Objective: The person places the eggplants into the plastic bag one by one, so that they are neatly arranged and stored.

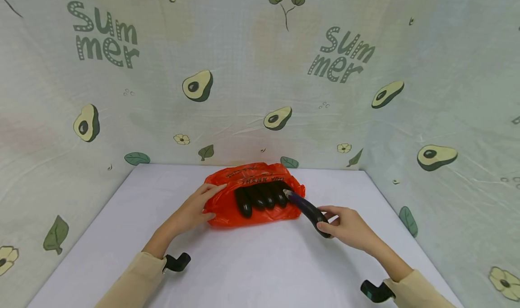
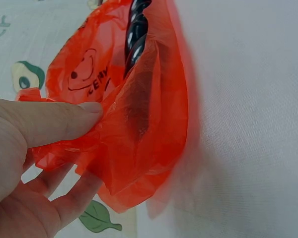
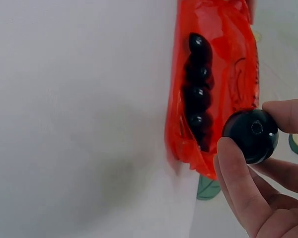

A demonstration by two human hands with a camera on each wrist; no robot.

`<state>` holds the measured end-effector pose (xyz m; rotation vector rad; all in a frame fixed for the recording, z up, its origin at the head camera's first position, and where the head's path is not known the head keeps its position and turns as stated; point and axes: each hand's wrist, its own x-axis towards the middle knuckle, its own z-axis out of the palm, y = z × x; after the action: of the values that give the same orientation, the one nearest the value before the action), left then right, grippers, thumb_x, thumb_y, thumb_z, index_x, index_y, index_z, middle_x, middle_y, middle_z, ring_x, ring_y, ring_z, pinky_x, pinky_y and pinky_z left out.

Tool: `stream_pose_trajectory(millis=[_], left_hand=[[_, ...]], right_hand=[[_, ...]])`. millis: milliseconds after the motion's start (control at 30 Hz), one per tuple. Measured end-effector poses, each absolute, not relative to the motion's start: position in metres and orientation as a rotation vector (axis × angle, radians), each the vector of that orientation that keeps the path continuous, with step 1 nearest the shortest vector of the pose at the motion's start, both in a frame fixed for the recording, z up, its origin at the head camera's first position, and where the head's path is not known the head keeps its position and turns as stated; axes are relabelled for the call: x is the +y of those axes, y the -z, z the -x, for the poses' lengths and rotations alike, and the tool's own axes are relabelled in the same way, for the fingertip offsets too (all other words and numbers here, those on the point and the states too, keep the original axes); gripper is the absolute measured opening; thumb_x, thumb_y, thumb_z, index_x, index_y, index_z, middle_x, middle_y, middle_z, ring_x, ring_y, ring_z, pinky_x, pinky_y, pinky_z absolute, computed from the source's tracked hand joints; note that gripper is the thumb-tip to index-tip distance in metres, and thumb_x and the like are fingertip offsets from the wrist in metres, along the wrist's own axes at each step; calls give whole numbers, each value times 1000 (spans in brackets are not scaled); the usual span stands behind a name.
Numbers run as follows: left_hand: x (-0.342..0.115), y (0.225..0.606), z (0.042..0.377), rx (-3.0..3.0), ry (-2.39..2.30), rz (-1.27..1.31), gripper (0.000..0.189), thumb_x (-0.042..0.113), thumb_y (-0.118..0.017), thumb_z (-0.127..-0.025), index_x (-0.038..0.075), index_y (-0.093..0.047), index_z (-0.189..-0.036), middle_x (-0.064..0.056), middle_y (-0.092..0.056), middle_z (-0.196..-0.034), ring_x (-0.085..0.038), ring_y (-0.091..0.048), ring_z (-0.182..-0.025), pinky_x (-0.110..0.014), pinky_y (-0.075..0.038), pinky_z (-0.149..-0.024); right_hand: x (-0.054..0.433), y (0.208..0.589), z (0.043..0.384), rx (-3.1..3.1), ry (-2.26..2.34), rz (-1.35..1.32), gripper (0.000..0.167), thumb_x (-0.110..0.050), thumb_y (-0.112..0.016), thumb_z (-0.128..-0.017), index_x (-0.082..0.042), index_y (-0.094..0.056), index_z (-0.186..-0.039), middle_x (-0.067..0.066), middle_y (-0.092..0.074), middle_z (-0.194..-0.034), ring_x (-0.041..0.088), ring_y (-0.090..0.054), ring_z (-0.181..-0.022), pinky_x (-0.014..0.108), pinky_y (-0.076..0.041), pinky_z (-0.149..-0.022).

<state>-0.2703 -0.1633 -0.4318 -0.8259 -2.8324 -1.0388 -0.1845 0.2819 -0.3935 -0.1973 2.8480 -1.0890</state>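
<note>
A red plastic bag with dark printing lies on the white table, its mouth facing the front. Several dark eggplants lie side by side inside it, their rounded ends showing. My left hand pinches the bag's left edge; in the left wrist view the thumb presses the crumpled red film against fingers partly hidden behind it. My right hand grips another eggplant by its rounded end. This one slants up to the left, its stem end at the bag's right part. In the right wrist view, the held eggplant shows end-on.
The white table runs back to a cloth backdrop printed with avocados, leaves and lettering. The cloth also hangs along the left and right sides. A black wrist camera sits at the left sleeve, another wrist camera at the right.
</note>
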Motion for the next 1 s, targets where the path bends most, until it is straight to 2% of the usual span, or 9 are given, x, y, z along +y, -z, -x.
stream_pose_trajectory(millis=[500,700,867,1000], left_hand=[[-165,434,272,-2827,1022,827,88,-3,-84,-88,20,-45,-163,-10,-49,-144,-35,-52,-134,-50,-60,-99],[-163,434,274,-2815,1019,859,89,-4,-84,-87,20,-43,-163,-10,-49,-144,-34,-52,-133,-47,-61,-98],[-163,434,273,-2818,1017,857,89,-3,-84,-87,20,-44,-163,-10,-49,-144,-35,-52,-134,-49,-61,-99],[-164,434,272,-2815,1018,845,89,-3,-84,-87,19,-44,-163,-11,-49,-143,-36,-52,-133,-48,-62,-96]], right_hand=[[237,407,200,2818,1177,300,51,-27,-81,-93,-5,-69,-137,9,-72,-106,15,-69,-75,30,-57,-64],[214,417,211,2835,1205,349,50,-29,-80,-94,-5,-69,-137,10,-72,-108,12,-68,-72,29,-55,-62],[190,425,221,2841,1268,359,49,-29,-80,-94,-6,-71,-136,8,-74,-102,11,-66,-69,29,-56,-61],[169,429,228,2871,1284,374,49,-30,-81,-92,-6,-72,-134,9,-75,-102,16,-67,-79,28,-57,-62]])
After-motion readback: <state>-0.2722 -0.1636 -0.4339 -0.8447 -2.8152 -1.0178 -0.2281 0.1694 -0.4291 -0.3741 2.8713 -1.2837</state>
